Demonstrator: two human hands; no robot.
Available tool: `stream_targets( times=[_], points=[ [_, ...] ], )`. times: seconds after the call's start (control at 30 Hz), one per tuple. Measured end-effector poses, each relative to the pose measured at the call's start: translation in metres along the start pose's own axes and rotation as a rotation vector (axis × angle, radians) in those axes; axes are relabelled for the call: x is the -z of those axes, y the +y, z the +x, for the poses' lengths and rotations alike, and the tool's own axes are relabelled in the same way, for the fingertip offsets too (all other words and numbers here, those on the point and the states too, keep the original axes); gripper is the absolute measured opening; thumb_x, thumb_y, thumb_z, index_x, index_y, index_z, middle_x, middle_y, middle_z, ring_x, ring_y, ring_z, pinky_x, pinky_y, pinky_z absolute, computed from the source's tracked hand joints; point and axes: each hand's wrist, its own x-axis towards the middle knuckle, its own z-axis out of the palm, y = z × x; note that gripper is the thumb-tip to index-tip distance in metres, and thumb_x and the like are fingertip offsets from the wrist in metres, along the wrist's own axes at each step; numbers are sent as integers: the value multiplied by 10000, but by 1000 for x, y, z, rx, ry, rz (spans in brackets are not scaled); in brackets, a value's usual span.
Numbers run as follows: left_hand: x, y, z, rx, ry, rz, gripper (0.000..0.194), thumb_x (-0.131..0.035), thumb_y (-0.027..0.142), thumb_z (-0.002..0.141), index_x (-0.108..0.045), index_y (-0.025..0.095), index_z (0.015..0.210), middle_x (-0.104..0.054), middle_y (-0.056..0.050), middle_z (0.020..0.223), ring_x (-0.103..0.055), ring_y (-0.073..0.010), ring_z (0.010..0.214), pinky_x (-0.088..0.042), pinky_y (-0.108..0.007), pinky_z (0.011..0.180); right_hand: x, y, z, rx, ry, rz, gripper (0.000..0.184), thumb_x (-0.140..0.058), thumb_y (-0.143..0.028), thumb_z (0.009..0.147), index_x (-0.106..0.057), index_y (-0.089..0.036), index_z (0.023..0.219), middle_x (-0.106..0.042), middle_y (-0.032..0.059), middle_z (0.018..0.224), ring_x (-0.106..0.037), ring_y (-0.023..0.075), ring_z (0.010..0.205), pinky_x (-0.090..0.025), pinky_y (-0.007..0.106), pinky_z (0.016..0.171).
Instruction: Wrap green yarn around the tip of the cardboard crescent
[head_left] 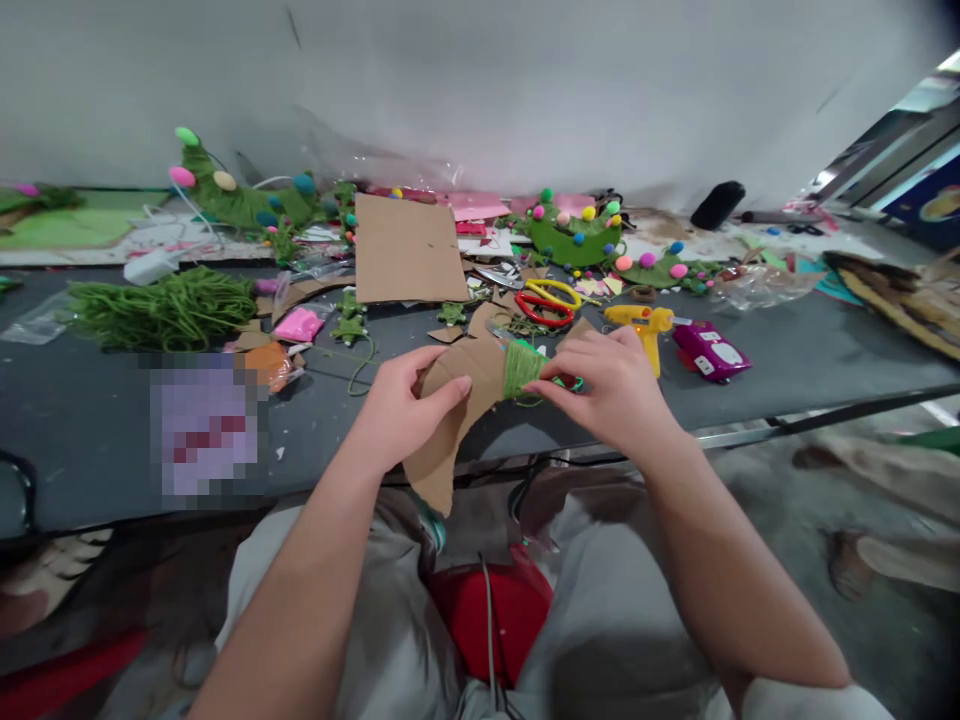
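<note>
A crescent-shaped piece of brown cardboard (480,375) is held over the front edge of the table. My left hand (412,405) grips its middle, thumb on top. Green yarn (517,370) is wound in a band around the right part of the crescent. At that band, my right hand (604,385) is closed, thumb and fingertips pinched together on the yarn. The far end of the crescent is partly hidden behind my right hand. Just behind that hand stands a yellow glue gun (649,325).
Red- and yellow-handled scissors (547,300), a cardboard sheet (409,250) and a green yarn bundle (165,310) lie on the grey table (337,430). Green crescents with coloured pompoms (574,240) stand along the wall. A purple packet (712,352) lies at right.
</note>
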Motion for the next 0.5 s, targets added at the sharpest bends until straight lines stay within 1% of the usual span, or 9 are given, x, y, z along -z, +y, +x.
stream_targets(
  times=[0.07,0.27,0.4,0.5],
  points=[
    [2,1,0,10,-18,0,332,-727,376,824,-721,173,1086,-763,-49,966,-688,-213,825,-522,-277,687,2,0,1,9,-31,4,285,-670,-441,912,-689,-207,750,-706,0,759,-571,172,780,-236,359,779],
    [9,2,-1,19,5,19,354,-725,400,822,-727,173,1093,-755,-49,942,-679,-214,805,-517,-275,665,4,2,1,-42,-157,41,289,-697,-437,886,-671,-200,722,-683,-8,715,-581,167,772,-218,356,792],
    [11,3,-1,-7,1,72,332,-726,390,822,-732,184,1083,-762,-50,992,-688,-223,850,-517,-275,685,4,0,0,-108,-180,5,306,-692,-429,854,-610,-181,696,-660,9,720,-580,178,766,-228,344,780],
    [11,2,-1,-8,15,74,318,-720,389,824,-739,194,1074,-765,-52,979,-686,-226,830,-510,-281,669,4,-1,0,-120,-215,-9,296,-654,-405,858,-582,-181,679,-647,20,713,-579,181,747,-244,340,762]
  ],
)
